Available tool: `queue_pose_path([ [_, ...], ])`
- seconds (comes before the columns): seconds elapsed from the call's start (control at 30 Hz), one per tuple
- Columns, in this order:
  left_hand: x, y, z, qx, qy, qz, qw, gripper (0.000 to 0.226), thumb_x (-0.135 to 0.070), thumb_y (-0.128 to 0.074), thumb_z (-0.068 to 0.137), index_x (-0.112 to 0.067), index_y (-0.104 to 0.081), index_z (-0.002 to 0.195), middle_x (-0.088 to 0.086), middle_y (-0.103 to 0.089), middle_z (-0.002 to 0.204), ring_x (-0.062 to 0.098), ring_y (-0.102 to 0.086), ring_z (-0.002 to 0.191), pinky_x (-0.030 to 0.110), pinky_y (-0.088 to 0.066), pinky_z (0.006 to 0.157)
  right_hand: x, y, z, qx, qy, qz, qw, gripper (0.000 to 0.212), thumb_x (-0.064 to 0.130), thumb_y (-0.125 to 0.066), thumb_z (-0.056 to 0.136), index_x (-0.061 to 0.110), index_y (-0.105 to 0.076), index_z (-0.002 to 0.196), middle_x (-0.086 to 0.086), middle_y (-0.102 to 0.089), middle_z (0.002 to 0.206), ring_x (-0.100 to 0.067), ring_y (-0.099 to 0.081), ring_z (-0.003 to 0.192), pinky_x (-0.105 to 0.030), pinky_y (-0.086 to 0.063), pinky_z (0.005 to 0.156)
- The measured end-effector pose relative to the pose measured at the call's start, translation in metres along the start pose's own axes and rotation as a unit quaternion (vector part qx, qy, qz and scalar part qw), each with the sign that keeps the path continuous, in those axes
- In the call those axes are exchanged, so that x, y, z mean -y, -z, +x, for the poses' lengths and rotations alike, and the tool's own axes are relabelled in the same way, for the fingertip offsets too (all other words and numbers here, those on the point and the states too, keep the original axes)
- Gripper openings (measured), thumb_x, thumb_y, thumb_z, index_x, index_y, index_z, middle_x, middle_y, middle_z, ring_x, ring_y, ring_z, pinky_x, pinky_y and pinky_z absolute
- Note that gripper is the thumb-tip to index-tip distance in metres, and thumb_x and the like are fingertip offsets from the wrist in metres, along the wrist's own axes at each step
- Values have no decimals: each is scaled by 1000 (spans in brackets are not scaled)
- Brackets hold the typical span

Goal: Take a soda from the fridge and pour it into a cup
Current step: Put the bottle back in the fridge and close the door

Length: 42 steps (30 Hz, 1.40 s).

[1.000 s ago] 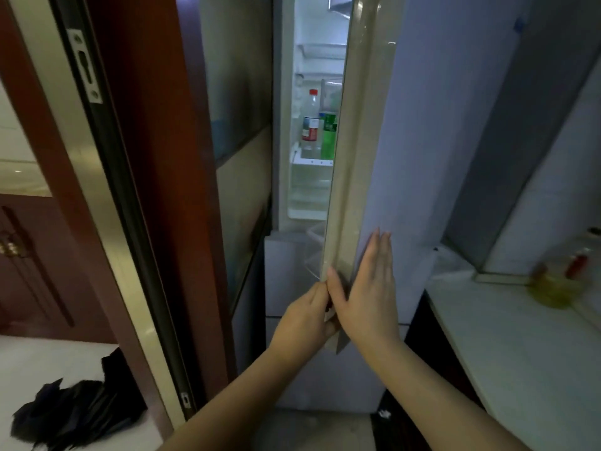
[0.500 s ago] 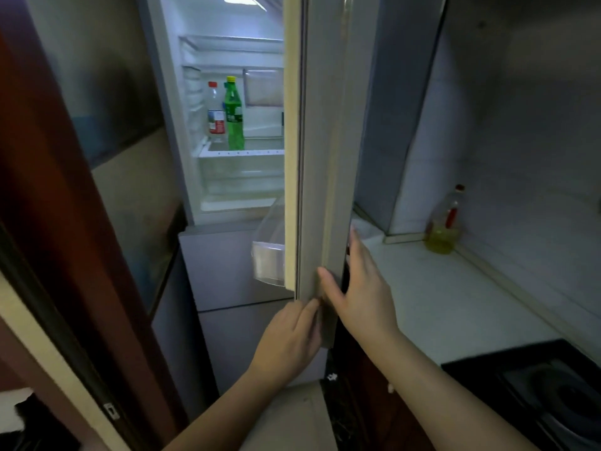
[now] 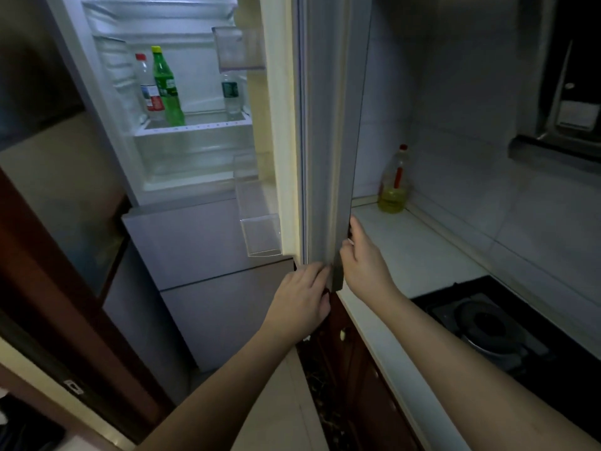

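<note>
The door-opening step is in hand: the left hand [image 3: 304, 296] and right hand [image 3: 364, 258] each curl fingers round the fridge door [image 3: 320, 131] at its bottom corner. The green soda bottle [image 3: 166, 87] stands on the shelf left of that door, so the next move probably calls for 1 hand to let go and reach in.

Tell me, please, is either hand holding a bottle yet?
No, the left hand and right hand are both at the fridge door's lower edge.

A dim kitchen: pale tiled wall [image 3: 487, 125] at upper right, white countertop [image 3: 422, 249] below it, dark wooden door frame [image 3: 48, 271] at left.
</note>
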<state>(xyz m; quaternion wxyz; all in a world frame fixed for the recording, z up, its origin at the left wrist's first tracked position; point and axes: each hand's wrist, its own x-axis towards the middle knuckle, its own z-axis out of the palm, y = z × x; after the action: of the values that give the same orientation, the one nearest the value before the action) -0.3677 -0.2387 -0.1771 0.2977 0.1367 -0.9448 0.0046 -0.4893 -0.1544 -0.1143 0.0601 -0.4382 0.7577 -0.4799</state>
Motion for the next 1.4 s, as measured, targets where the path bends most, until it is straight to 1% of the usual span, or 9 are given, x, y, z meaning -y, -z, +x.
queue_pose_path([
  [0.1, -15, -6, 8, 19, -15, -2, 1000, 50, -24, -67, 78, -12, -58, 126, 4, -60, 123, 22, -59, 107, 32, -50, 86, -11, 19, 2, 19, -39, 45, 998, 56, 19, -31, 99, 27, -17, 152, -2, -38, 151, -15, -41, 134, -36, -34, 113],
  [0.3, -31, -16, 23, 78, -13, -6, 997, 44, -24, -65, 79, -13, -62, 122, 6, -57, 136, 22, -60, 116, 34, -48, 95, -19, 42, 13, 10, -93, 114, 989, 54, 16, -30, 102, 25, -15, 153, -1, -27, 156, -16, -29, 142, -26, -22, 112],
  [0.57, -30, -24, 44, 82, -68, -17, 994, 37, -26, -65, 80, -15, -67, 115, 4, -62, 129, 20, -62, 112, 33, -46, 98, -28, 53, 14, -31, -104, 135, 985, 52, 20, -33, 102, 26, -21, 152, 0, -32, 155, -9, -33, 138, -24, -25, 111],
  [0.7, -29, -24, 55, 29, -109, -47, 992, 32, -29, -47, 85, -18, -69, 106, -4, -70, 109, 13, -64, 101, 29, -35, 101, -35, 63, -2, -49, -106, 49, 992, 52, 29, -36, 103, 25, -20, 152, 5, -38, 150, 3, -38, 122, -14, -26, 98],
  [0.8, -30, -31, 57, 26, -168, -81, 982, 32, -30, -48, 87, -15, -70, 105, -3, -71, 103, 15, -64, 95, 27, -39, 95, -49, 75, -20, -34, -125, -36, 991, 51, 37, -35, 102, 28, -24, 151, 2, -36, 152, -7, -36, 134, -19, -26, 106],
  [0.93, -48, -47, 61, 77, -227, -100, 966, 41, -36, -47, 86, -14, -68, 113, 1, -69, 112, 19, -65, 101, 31, -48, 92, -64, 90, -46, -25, -121, -199, 972, 51, 37, -33, 103, 22, -27, 151, -1, -31, 155, -13, -28, 141, -22, -21, 110],
  [1.07, -82, -61, 64, 133, -265, -102, 950, 55, -43, -46, 85, -12, -58, 129, 5, -62, 127, 21, -60, 113, 36, -46, 99, -74, 105, -78, -41, -145, -336, 930, 53, 41, -31, 101, 21, -30, 150, -5, -30, 155, -19, -25, 143, -34, -21, 116],
  [1.2, -124, -76, 59, 165, -315, -121, 927, 61, -47, -43, 86, -13, -54, 135, 5, -57, 136, 20, -55, 123, 37, -42, 106, -80, 126, -127, -76, -212, -397, 890, 66, 50, -16, 92, 19, -35, 148, -6, -32, 154, -23, -24, 144, -37, -18, 115],
  [1.4, -197, -87, 41, 183, -398, -148, 887, 67, -52, -34, 90, -15, -42, 145, 5, -43, 150, 20, -39, 138, 37, -26, 115, -83, 149, -214, -110, -328, -432, 833, 69, 51, -14, 90, 19, -40, 145, -7, -37, 152, -25, -28, 142, -37, -23, 113],
])
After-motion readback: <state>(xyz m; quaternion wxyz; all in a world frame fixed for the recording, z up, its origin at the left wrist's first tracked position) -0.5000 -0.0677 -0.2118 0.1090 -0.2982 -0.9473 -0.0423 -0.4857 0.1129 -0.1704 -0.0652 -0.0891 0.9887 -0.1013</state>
